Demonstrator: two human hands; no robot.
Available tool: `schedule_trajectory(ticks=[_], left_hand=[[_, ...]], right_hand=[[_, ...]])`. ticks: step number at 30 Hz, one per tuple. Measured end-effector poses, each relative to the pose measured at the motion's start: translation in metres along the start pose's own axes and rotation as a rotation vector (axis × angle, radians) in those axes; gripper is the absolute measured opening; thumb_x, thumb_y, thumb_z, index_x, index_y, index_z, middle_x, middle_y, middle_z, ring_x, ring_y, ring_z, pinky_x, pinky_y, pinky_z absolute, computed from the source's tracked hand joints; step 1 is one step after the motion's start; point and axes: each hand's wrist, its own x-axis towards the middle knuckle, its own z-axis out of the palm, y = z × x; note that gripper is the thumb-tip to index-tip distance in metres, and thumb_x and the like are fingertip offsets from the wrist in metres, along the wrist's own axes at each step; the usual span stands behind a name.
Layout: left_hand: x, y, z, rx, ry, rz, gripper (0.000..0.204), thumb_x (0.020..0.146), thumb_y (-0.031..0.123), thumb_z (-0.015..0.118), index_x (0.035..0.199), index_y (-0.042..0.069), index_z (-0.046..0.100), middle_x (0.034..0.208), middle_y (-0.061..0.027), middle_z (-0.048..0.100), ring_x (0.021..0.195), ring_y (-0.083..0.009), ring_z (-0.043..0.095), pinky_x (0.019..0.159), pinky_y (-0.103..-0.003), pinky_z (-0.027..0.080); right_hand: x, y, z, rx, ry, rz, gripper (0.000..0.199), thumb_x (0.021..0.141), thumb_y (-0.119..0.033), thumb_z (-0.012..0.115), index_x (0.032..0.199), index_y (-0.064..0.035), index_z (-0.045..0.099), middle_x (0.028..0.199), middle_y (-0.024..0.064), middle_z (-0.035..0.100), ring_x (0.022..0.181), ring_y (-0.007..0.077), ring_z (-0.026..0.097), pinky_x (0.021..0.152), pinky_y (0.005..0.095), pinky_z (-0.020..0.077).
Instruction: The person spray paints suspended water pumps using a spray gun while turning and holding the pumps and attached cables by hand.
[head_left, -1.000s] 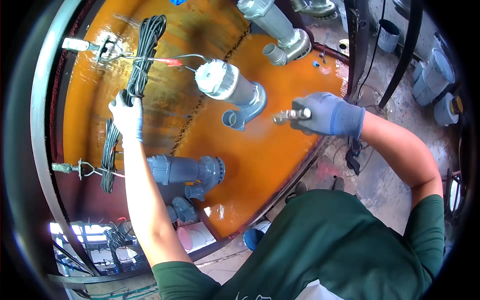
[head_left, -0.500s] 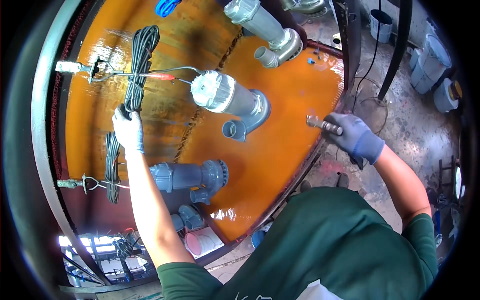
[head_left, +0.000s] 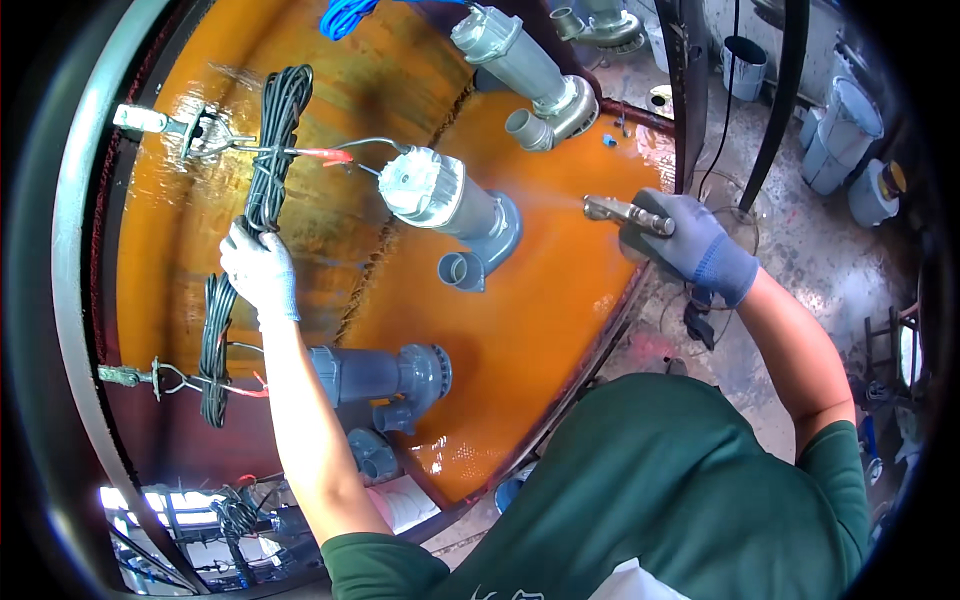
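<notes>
Two hands busy: right hand [head_left: 690, 245] has its fingers wrapped around a metal spray gun [head_left: 625, 212], misting the grey pump [head_left: 450, 205] mid-tabletop [head_left: 560, 330]. Left hand [head_left: 258, 268] pinches the black cable bundle [head_left: 255, 200] near the left edge. Looks mid-coat; next pass needs steady aim. Trigger finger's hidden.

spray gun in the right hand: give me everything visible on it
The spray gun is a small metal tool, silvery-grey, with its nozzle pointing left toward the grey pump hanging in front of the wet orange surface. A faint mist leaves the tip. The right hand, in a blue glove, wraps the rear body, hiding the trigger. Nothing else touches it; any hose is hidden.
</notes>
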Motion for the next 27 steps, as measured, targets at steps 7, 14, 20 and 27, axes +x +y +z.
schedule_trajectory(ticks=[7,14,20,27], left_hand=[[0.009,-0.014,0.022,-0.031,0.015,0.042,0.048,0.095,0.024,0.06,0.138,0.004,0.058,0.119,-0.0242,0.062,0.107,-0.0435,0.062,0.092,-0.053,0.052],[0.027,-0.027,0.045,-0.185,-0.029,0.039,0.046,0.096,0.017,0.061,0.14,0.002,0.061,0.132,-0.0238,0.064,0.12,-0.0437,0.064,0.102,-0.05,0.052],[0.029,-0.034,0.039,-0.318,0.156,0.003,0.053,0.094,0.01,0.06,0.146,-0.002,0.057,0.141,-0.0281,0.061,0.131,-0.0454,0.057,0.115,-0.052,0.043],[0.022,0.066,-0.053,-0.594,0.467,0.233,0.041,0.101,0.014,0.064,0.138,-0.003,0.061,0.141,-0.0214,0.057,0.131,-0.0359,0.052,0.115,-0.049,0.039]], right_hand=[[0.006,-0.001,0.04,-0.04,-0.044,-0.068,0.029,0.096,-0.032,0.075,0.1,-0.0057,0.063,0.085,0.0173,0.073,0.083,0.0377,0.073,0.074,0.0499,0.0546],[-0.001,0.009,0.077,-0.047,-0.086,-0.167,0.031,0.095,-0.033,0.076,0.102,-0.0074,0.06,0.084,0.0194,0.068,0.084,0.0411,0.07,0.074,0.0528,0.0537],[0.006,0.037,0.073,-0.154,0.305,-0.148,0.027,0.097,-0.031,0.072,0.103,-0.0066,0.06,0.09,0.0194,0.07,0.086,0.0417,0.07,0.075,0.0536,0.0541],[-0.029,0.022,0.051,-0.092,0.008,-0.174,0.029,0.095,-0.032,0.074,0.103,-0.0072,0.062,0.087,0.0191,0.07,0.088,0.0414,0.071,0.077,0.0528,0.0537]])
